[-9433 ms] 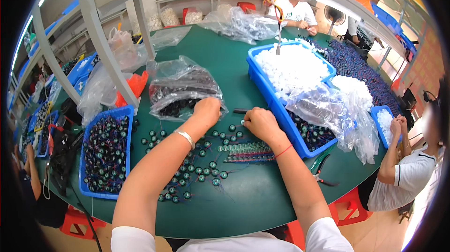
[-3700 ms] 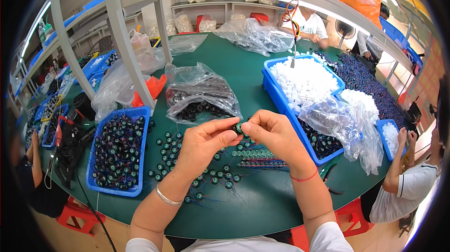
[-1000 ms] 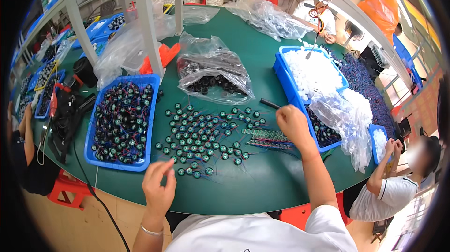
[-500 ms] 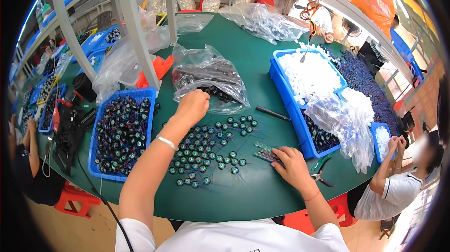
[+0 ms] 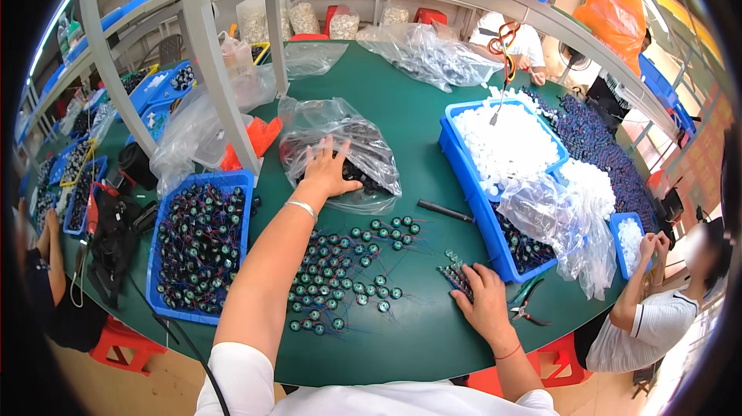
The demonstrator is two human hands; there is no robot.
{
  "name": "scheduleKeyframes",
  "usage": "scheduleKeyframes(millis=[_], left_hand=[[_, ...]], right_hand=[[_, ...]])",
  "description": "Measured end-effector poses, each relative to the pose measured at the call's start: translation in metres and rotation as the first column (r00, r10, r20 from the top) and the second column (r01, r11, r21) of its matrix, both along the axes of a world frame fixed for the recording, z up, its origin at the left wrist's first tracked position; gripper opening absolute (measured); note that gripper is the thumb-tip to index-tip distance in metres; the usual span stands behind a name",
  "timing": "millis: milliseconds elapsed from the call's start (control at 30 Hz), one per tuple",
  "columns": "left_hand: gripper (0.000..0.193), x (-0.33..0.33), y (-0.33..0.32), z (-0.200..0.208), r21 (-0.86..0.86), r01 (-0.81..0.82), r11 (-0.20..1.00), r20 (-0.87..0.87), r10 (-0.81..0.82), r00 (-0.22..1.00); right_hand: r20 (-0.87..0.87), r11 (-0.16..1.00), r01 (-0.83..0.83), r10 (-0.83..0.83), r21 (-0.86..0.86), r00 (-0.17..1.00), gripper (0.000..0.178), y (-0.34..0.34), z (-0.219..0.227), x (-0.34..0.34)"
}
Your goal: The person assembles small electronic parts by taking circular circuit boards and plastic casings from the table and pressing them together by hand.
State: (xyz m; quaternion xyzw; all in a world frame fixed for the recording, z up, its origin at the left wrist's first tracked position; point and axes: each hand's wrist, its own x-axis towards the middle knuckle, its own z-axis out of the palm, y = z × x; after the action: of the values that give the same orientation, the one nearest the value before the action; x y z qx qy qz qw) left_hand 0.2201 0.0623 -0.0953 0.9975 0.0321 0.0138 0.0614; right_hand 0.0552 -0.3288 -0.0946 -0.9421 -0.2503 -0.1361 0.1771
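Note:
My left hand (image 5: 331, 175) reaches forward with its fingers spread, lying on a clear plastic bag (image 5: 371, 141) of small black parts. Some of the parts (image 5: 367, 178) show at the bag's near side. Close to the right side of the table, my right hand (image 5: 487, 304) curls over a small bundle of green strips with thin wires (image 5: 456, 275); the fingers partly hide it. Between my arms lie many small round black pieces with green tops and thin wires (image 5: 340, 269), set out in loose rows.
A blue tray of similar round pieces (image 5: 250, 223) stands left. At right, a blue bin (image 5: 495, 250) carries a tray of white parts (image 5: 506, 138). A black rod (image 5: 446, 210) and pliers (image 5: 525, 312) lie nearby. A metal frame post (image 5: 220, 68) rises at left. Other people sit around the table.
My left hand has opened from a closed pinch at the bag's near edge and now lies spread on the bag. My right hand and the strips have shifted slightly right. The view has tilted a little.

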Motion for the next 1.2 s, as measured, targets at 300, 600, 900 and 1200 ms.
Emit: scheduleKeyframes(millis=[300, 600, 900, 1200], left_hand=[[0.067, -0.021, -0.008, -0.005, -0.057, 0.202, 0.978, -0.052, -0.205, 0.977], [0.041, -0.037, -0.001, 0.008, -0.125, 0.239, 0.963, 0.153, -0.219, 0.964], [0.042, -0.043, -0.009, 0.006, -0.274, 0.234, 0.933, 0.127, -0.206, 0.970], [0.034, -0.048, 0.008, -0.012, -0.354, 0.239, 0.904, 0.380, -0.094, 0.920]], right_hand=[[0.015, 0.999, -0.021, 0.020, 0.034, 1.000, 0.038, 0.000, 0.006, -0.003], [0.038, 0.995, -0.032, 0.029, 0.092, 0.999, 0.027, 0.009, 0.026, 0.000], [0.092, 0.996, 0.048, -0.054, 0.072, 0.994, 0.012, 0.028, -0.009, 0.039], [-0.032, 0.960, 0.034, -0.026, 0.279, 0.999, 0.016, 0.039, -0.004, 0.039]])
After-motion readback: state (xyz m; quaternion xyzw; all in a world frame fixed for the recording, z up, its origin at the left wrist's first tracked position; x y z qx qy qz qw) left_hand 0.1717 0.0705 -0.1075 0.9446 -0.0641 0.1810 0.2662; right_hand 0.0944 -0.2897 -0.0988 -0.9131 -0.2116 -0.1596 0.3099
